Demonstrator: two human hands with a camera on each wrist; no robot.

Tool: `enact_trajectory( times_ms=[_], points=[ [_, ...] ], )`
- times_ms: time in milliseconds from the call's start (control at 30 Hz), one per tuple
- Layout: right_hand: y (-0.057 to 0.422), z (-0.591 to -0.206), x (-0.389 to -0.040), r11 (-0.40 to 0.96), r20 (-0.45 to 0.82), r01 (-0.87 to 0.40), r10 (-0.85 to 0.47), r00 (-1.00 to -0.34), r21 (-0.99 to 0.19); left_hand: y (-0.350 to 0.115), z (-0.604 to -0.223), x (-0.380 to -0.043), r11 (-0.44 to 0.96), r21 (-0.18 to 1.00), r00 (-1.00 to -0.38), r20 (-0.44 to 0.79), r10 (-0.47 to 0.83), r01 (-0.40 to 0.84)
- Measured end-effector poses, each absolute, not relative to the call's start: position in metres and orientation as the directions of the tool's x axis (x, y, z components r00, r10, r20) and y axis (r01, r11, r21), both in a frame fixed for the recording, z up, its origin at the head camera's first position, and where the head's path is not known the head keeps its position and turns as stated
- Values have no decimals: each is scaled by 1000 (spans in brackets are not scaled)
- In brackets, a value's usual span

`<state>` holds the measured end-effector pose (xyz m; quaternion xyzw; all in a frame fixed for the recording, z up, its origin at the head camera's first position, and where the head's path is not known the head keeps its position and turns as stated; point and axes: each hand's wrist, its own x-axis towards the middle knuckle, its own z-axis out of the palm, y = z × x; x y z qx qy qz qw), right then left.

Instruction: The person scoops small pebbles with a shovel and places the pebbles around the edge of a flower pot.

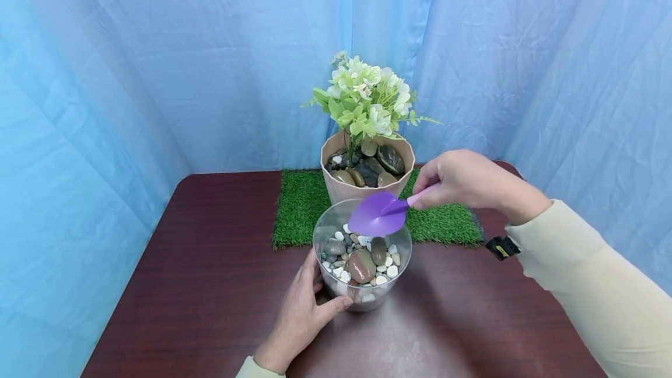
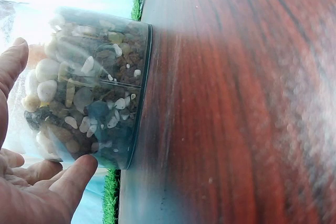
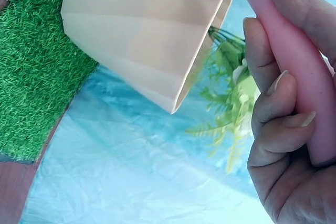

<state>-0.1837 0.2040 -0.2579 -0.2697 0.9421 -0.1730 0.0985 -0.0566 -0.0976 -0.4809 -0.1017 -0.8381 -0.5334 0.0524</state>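
My right hand (image 1: 462, 182) grips a garden trowel by its pink handle (image 3: 299, 51), fingers curled round it. The trowel's purple blade (image 1: 379, 214) is over the far rim of a clear plastic pot (image 1: 322, 232). Inside the pot lie white pebbles (image 1: 392, 271), small dark stones and larger smooth stones such as a reddish-brown one (image 1: 361, 266). With my left hand (image 1: 300, 308) I hold the pot's near left side, thumb across its front. Through the wall in the left wrist view, layers of mixed pebbles (image 2: 84, 98) show.
Behind the clear pot, a beige faceted pot (image 1: 341, 188) with stones and white artificial flowers (image 1: 375, 98) stands on a green turf mat (image 1: 299, 209). The dark red wooden table (image 1: 210, 261) ends at pale blue curtains (image 1: 220, 63).
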Motion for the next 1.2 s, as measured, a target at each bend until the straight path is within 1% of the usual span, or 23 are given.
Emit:
enact_trajectory(
  times_ms=[233,500,700,967,1200],
  points=[
    [188,-255,-172,791,-85,-543,-584,-807,-283,-97,-481,-57,409,884,-974,195,114,225],
    [178,-257,-165,774,-42,-610,-624,-780,-169,-97,-481,-56,403,885,-972,206,112,234],
    [173,-258,-164,765,-37,-636,-642,-766,-103,-97,-481,-56,411,881,-972,208,113,236],
    [166,-256,-160,766,-30,-642,-642,-766,-7,-97,-481,-56,409,883,-973,200,114,229],
    [158,-254,-153,750,15,-655,-659,-752,87,-97,-481,-56,411,882,-973,201,114,230]
  ],
)
